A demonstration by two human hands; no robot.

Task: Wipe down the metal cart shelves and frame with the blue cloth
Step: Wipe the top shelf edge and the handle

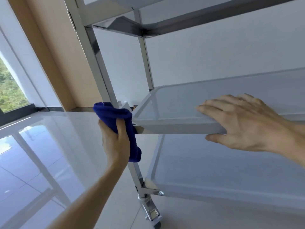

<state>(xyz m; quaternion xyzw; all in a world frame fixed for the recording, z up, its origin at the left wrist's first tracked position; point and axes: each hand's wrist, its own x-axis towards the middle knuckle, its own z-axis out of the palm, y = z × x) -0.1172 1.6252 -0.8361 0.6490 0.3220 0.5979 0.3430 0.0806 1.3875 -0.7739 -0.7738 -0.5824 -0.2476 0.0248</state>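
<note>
The metal cart fills the right half of the head view, with a middle shelf (178, 125), a lower shelf (214, 179) and a shiny front-left post (99, 63). My left hand (113, 139) grips the bunched blue cloth (113, 115) and holds it against that post at the corner of the middle shelf. My right hand (245, 123) rests on the front rim of the middle shelf, fingers straight over the top and thumb under the rim.
A caster wheel (152, 212) sits under the post at the bottom. Glossy white floor tiles (41, 162) spread to the left. A tan wall panel (54, 55) and a window (9, 90) stand behind the cart on the left.
</note>
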